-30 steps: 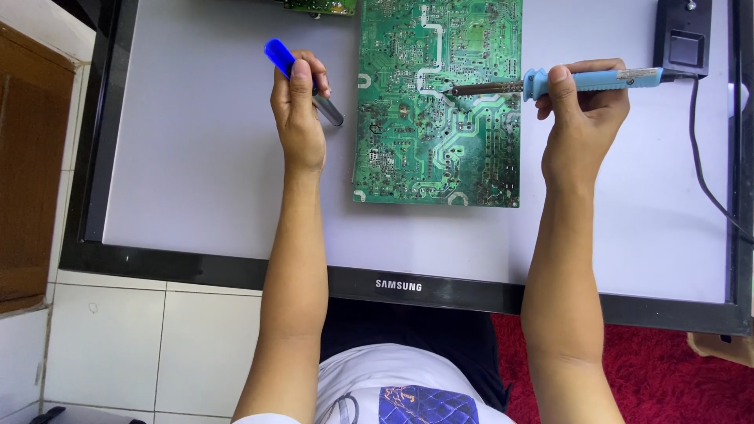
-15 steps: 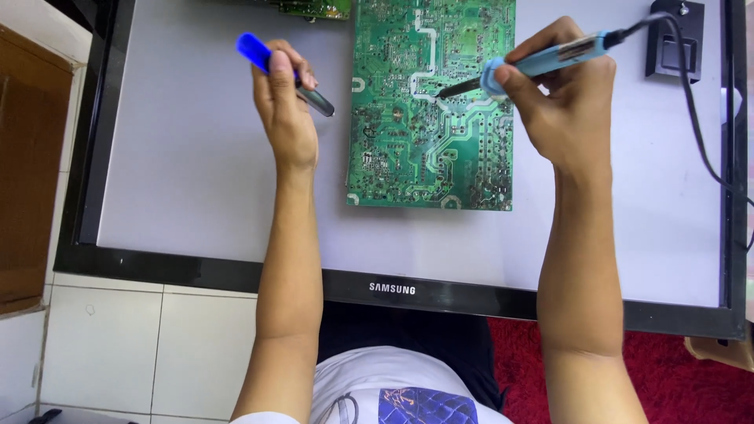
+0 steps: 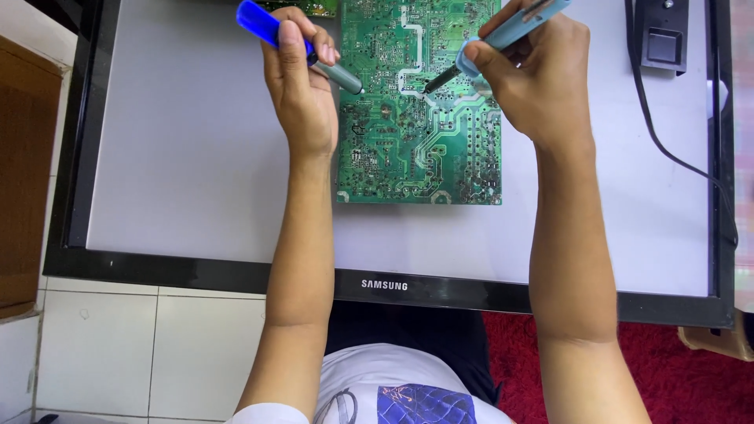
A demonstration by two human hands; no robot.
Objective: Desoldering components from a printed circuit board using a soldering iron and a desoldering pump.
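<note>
A green circuit board (image 3: 416,149) lies solder side up on the pale panel of a flat screen (image 3: 196,157). My right hand (image 3: 538,74) grips a light blue soldering iron (image 3: 510,31), and its dark tip touches the board near the upper middle. My left hand (image 3: 298,86) holds a pen-like tool with a blue cap and grey barrel (image 3: 294,43). The grey end of that tool points at the board's left edge.
The screen's black frame (image 3: 393,286) runs along the near side. A black box with a cable (image 3: 664,39) sits at the top right of the panel. White floor tiles (image 3: 118,345) lie at lower left, a red rug (image 3: 691,377) at lower right, and a wooden panel (image 3: 23,180) at left.
My right hand has swung the soldering iron from lying sideways to pointing down at the board, and the tip now touches it. My left hand moved closer to the board's left edge.
</note>
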